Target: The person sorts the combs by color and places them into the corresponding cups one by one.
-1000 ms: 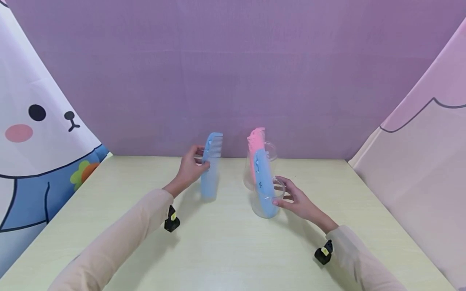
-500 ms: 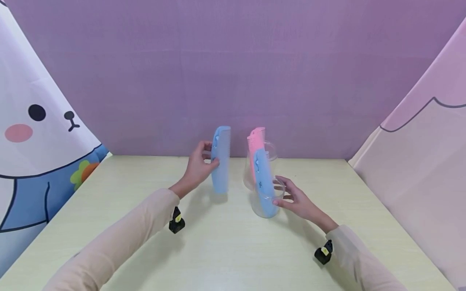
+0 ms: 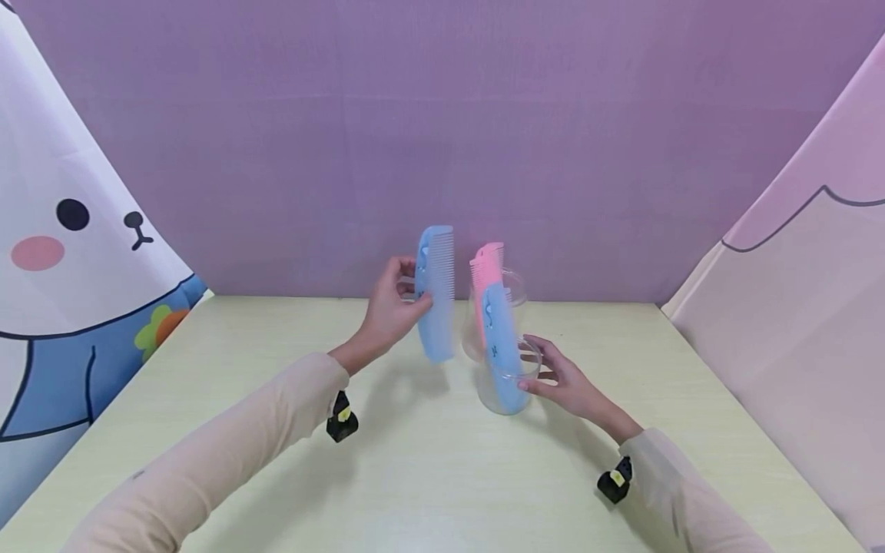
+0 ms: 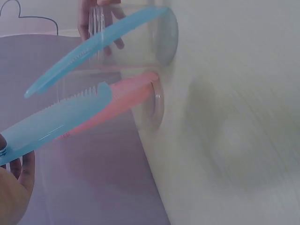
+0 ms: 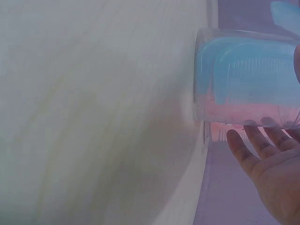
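My left hand (image 3: 387, 313) pinches a light blue comb (image 3: 437, 329) by its spine, thumb in front and fingers behind. The comb is upright above the table, its lower end left of two clear plastic cups. In the left wrist view, the held comb (image 4: 51, 123) overlaps the pink one. My right hand (image 3: 570, 385) holds the front cup (image 3: 488, 393) near its rim, thumb and fingers on either side. A second blue comb (image 3: 499, 326) leans inside that cup. Behind it, a pink comb (image 3: 488, 265) stands in the rear cup (image 3: 472, 330), partly hidden by the front one.
The pale wooden table (image 3: 429, 476) runs back to a purple cloth backdrop (image 3: 442, 138). Printed cloth panels rise at the left (image 3: 90, 177) and right (image 3: 809, 322). Each wrist carries a small black camera.
My left hand has moved right and upward with the blue comb, bringing it closer to the cups and lifting it higher off the table. The right hand and both cups have stayed put.
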The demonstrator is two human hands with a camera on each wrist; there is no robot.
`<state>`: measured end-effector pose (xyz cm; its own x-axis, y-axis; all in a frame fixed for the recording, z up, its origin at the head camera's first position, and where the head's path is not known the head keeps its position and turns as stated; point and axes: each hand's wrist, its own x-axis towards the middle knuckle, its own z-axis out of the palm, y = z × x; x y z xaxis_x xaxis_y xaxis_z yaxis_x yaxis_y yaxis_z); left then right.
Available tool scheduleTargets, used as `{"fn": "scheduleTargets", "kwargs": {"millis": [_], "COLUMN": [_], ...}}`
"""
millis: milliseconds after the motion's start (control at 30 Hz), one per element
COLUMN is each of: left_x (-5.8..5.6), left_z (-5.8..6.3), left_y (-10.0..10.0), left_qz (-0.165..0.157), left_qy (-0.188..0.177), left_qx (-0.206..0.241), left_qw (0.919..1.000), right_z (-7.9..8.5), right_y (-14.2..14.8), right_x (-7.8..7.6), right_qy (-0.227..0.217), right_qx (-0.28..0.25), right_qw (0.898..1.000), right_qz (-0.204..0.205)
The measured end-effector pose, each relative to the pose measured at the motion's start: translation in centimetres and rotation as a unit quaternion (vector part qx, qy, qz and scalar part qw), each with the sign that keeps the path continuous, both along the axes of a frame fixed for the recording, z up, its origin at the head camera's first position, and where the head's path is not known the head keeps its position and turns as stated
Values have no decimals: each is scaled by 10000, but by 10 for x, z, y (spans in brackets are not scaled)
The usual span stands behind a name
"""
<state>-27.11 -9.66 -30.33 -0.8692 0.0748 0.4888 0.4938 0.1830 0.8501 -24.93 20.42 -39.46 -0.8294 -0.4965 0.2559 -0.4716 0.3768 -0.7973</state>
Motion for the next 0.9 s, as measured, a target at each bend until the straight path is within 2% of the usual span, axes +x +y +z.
{"fn": "scheduleTargets", "kwargs": {"millis": [167, 267, 367, 533, 633, 900], "left_x": [19, 27, 23, 12, 13, 17], "left_z": [22, 31, 30, 23, 23, 18], "left_y": [9, 14, 17, 25, 31, 48], "left_qz": [-83, -134, -195, -234, -248, -185], "left_qy": [-2, -24, -78, 126, 241, 225], "left_qx": [-44, -68, -24, 148, 262, 512], "left_qw": [10000, 9999, 9998, 9995, 9991, 9983], "right_z": [0, 0, 0, -1, -1, -1], "right_y": [0, 0, 0, 0, 0, 0], "right_x": [0, 0, 0, -1, -1, 0], "right_qy": [21, 34, 43, 73, 73, 90], "right_qx": [-12, -12, 0, 11, -14, 5], "right_qw": [10000, 10000, 10000, 10000, 10000, 10000], "right_qz": [6, 8, -2, -5, -3, 22]}}
